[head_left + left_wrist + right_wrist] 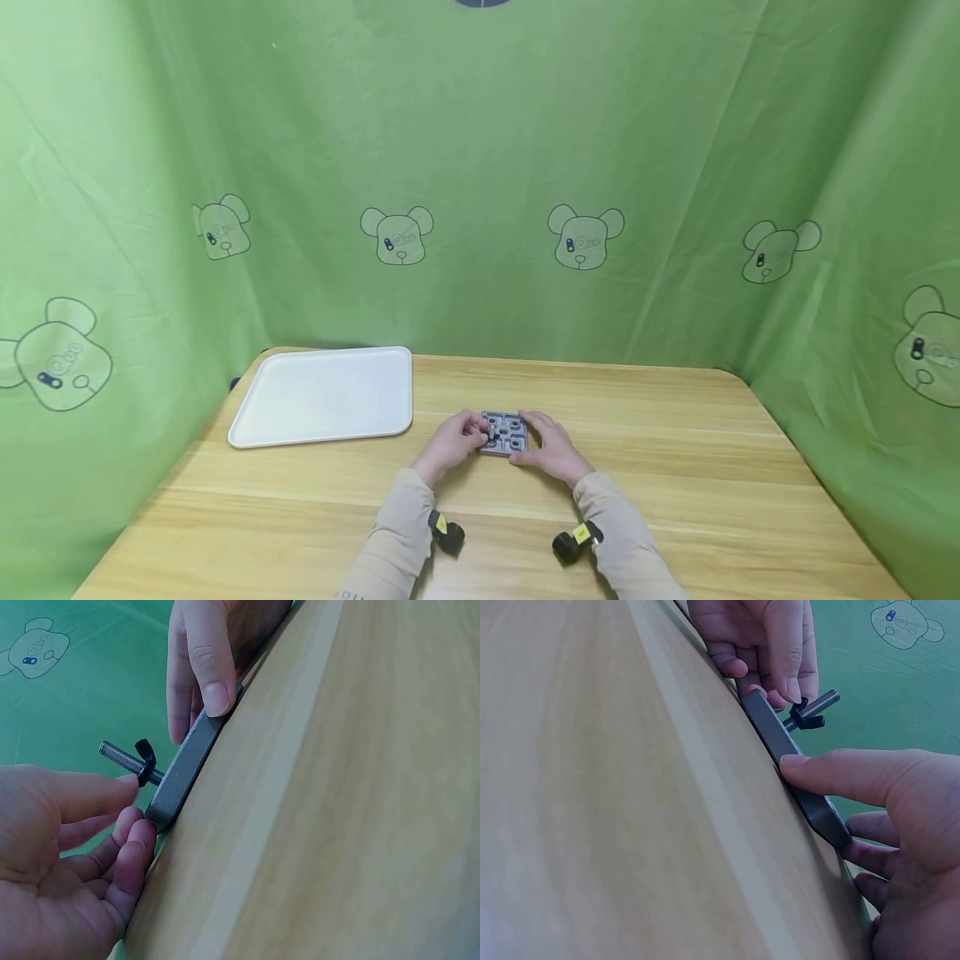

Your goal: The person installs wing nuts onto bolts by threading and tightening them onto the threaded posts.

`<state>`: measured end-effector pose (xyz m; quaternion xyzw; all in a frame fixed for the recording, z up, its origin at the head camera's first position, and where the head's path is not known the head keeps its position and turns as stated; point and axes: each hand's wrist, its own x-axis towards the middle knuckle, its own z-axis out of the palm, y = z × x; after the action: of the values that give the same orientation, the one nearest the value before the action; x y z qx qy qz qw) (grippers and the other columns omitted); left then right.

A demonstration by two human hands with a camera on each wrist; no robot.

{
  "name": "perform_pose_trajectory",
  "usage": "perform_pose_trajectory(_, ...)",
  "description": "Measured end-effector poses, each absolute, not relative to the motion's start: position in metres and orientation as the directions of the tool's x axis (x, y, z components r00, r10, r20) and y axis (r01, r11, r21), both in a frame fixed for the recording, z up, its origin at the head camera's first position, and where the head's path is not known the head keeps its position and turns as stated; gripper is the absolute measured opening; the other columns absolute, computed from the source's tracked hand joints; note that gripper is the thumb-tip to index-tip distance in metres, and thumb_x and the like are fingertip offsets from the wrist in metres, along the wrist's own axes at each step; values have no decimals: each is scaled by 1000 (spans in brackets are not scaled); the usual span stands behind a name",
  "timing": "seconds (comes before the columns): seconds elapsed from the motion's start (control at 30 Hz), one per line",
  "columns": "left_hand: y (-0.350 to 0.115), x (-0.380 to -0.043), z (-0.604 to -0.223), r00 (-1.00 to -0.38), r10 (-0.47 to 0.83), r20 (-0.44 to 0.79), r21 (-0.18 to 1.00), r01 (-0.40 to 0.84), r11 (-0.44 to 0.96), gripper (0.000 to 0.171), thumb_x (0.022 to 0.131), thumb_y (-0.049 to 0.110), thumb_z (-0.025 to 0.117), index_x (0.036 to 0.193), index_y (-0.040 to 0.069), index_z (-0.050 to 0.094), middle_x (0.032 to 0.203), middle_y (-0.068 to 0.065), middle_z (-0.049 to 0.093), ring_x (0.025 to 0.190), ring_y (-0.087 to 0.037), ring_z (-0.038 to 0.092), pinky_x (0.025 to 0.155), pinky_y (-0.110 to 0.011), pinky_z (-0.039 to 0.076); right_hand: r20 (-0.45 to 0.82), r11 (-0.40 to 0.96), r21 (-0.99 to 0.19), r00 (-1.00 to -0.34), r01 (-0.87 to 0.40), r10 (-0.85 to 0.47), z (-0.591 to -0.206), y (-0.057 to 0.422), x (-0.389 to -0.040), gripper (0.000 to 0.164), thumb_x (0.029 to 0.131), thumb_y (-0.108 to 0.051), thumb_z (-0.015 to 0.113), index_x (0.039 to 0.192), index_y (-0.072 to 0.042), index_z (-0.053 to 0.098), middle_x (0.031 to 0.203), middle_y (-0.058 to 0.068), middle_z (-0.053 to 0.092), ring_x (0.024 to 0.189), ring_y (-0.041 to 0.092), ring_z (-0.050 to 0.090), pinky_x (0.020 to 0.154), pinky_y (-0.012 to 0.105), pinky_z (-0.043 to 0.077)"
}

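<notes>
A square grey metal plate [517,432] with several holes and recesses lies flat on the wooden table. From its left part a threaded bolt [112,752] sticks up, carrying a black wing nut [147,756] partway along the thread. My left hand [452,442] has its fingertips at the wing nut, while its lower fingers touch the plate's edge. On the opposite side my right hand [553,450] grips the plate by its edges, thumb on the near side and fingers on the far side. How the left fingertips meet the nut is partly hidden.
A white rectangular tray [326,396] rests at the table's back left. Green curtains [495,300] with bear-head prints surround the back and sides. Black wrist cameras [450,537] are strapped to both forearms, above the wooden table [675,467].
</notes>
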<state>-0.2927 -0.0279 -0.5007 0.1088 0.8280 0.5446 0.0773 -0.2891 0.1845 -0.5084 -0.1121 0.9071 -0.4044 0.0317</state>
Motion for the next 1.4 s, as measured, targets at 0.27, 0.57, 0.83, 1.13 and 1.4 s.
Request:
perform_pose_trajectory(0.27, -29, -293, -501, -967, 254, -30, 933, 64, 354, 16, 84, 5, 70, 93, 3, 57, 86, -4, 57, 76, -14, 51, 65, -22, 45, 42, 649, -736, -970, -191, -239, -508, 184, -289, 91, 70, -27, 84, 147, -4, 39, 152, 23, 37, 140, 45, 32, 116, 62, 18)
perform_pose_trajectory(0.57, -28, -295, -502, -961, 273, -40, 939, 57, 340, 28, 77, 6, 76, 101, 3, 62, 88, -3, 57, 79, -15, 50, 69, -24, 44, 45, 648, -736, -970, -195, -240, -509, 185, -290, 90, 71, -27, 84, 146, -3, 40, 151, 23, 38, 140, 44, 32, 118, 60, 15)
perform_pose_trajectory(0.83, -28, -293, -501, -961, 276, -25, 927, 81, 367, 24, 81, 8, 73, 104, 2, 67, 90, -5, 60, 77, -13, 51, 65, -23, 44, 42, 646, -739, -971, -190, -237, -508, 184, -290, 90, 71, -27, 84, 146, -5, 40, 152, 21, 38, 139, 43, 33, 115, 61, 22)
perform_pose_trajectory(1.13, -27, -294, -500, -960, 281, 3, 891, 130, 436, 20, 92, 10, 61, 109, 4, 70, 115, -14, 68, 100, -21, 61, 90, -37, 50, 43, 649, -737, -971, -189, -234, -509, 185, -291, 91, 70, -29, 84, 147, -5, 40, 152, 21, 38, 139, 43, 33, 114, 61, 23)
perform_pose_trajectory(1.4, -26, -293, -501, -969, 245, -8, 906, 97, 411, 9, 92, 10, 62, 100, 5, 61, 94, -7, 63, 84, -15, 55, 76, -28, 48, 37, 655, -731, -970, -189, -238, -509, 185, -290, 90, 71, -27, 84, 146, -5, 40, 152, 22, 37, 141, 44, 31, 117, 60, 18)
